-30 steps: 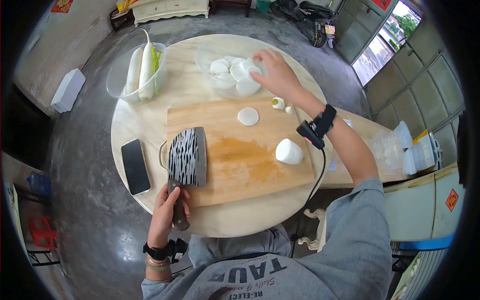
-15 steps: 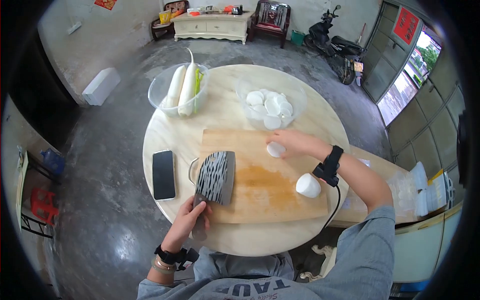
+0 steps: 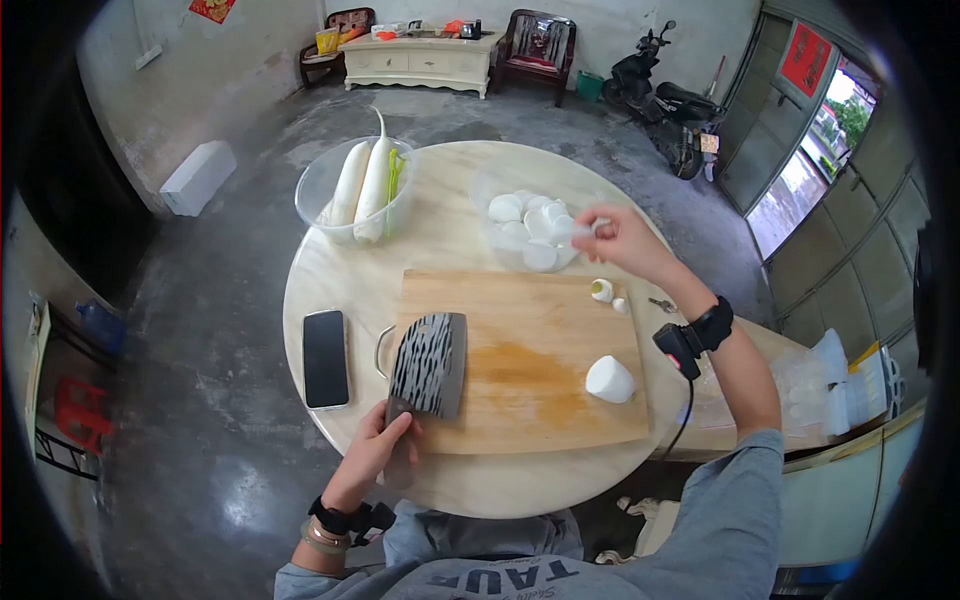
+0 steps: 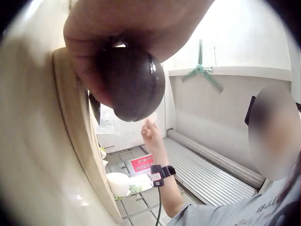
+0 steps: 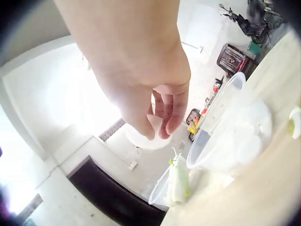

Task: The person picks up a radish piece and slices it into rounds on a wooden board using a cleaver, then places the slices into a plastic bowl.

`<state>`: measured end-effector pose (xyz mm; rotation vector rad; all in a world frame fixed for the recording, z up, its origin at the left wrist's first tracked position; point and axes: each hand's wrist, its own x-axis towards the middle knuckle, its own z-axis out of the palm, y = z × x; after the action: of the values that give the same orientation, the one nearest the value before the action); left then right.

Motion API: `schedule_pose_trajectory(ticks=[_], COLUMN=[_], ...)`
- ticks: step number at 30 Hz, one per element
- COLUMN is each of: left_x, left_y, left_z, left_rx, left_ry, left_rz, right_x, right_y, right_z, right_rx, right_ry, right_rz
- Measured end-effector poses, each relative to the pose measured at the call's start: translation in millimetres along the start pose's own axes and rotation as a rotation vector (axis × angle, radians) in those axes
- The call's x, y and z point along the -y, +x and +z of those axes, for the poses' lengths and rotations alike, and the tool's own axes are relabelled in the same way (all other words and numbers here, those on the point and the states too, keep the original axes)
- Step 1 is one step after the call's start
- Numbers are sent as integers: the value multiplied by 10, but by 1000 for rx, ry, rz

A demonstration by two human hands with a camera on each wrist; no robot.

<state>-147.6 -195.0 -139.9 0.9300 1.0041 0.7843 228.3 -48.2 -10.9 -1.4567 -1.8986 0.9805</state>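
Note:
My left hand point(image 3: 382, 455) grips the dark handle point(image 4: 134, 84) of a cleaver point(image 3: 430, 365), whose black-and-silver patterned blade lies flat over the left side of the wooden cutting board point(image 3: 520, 435). Thumb and fingers of my right hand point(image 3: 630, 242) pinch a thin white radish slice point(image 5: 146, 139) at the right side of a clear plastic bowl point(image 3: 478, 215). Several round radish slices point(image 3: 540, 225) lie inside that bowl. On the board's right side stands a cut white radish chunk point(image 3: 610, 380). A greenish radish end point(image 3: 601, 290) and a smaller white scrap point(image 3: 620, 305) lie at its upper right.
A second clear bowl point(image 3: 303, 205) at the table's far left holds whole white radishes point(image 3: 350, 185) and a green stem point(image 3: 394, 178). Left of the board is a phone point(image 3: 326, 360), near the metal board handle point(image 3: 382, 352). Keys point(image 3: 662, 305) lie right of the board.
My right hand picked the single slice off the board and carried it up and right to the bowl of slices. My left hand stays on the cleaver. The head view tilted up, then settled.

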Motion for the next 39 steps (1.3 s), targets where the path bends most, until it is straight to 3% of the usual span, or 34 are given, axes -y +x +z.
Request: schedule_pose_trajectory(ticks=[2,5,8,17,20,23,25,26,29,33,34,37,39], left_x=[6,-67,-16,11,-43,-146,-249,-252,-280,-279,-275,-290,-203], left_y=[-1,-36,-50,-36,-47,-124,-181,-195,-177,-155,-151,-135,-126], left_z=[27,72,95,115,178,276,426,455,503,570,579,633,629], left_rx=[-11,-27,-40,-97,-125,-178,-217,-207,-112,-21,60,180,174], left_ry=[17,36,71,68,165,261,335,346,588,694,594,500,559], left_rz=[6,5,38,44,85,131,165,140,232,245,99,-26,-37], right_x=[45,-81,-267,-309,-758,-621,-628,-641,-698,-557,-556,-519,-487], right_y=[110,332,340,-588,-911,-1301,-1409,-1462,-1522,-1545,-1529,-1484,-1454], right_z=[-39,65,124,26,73,304,389,415,518,733,750,837,911], right_rx=[-107,-276,-329,164,175,85,84,87,140,80,75,33,5], right_ry=[156,619,685,78,-57,-298,-233,-201,-115,-221,-258,-301,-309], right_rz=[4,28,161,335,167,292,326,348,160,193,160,64,7])
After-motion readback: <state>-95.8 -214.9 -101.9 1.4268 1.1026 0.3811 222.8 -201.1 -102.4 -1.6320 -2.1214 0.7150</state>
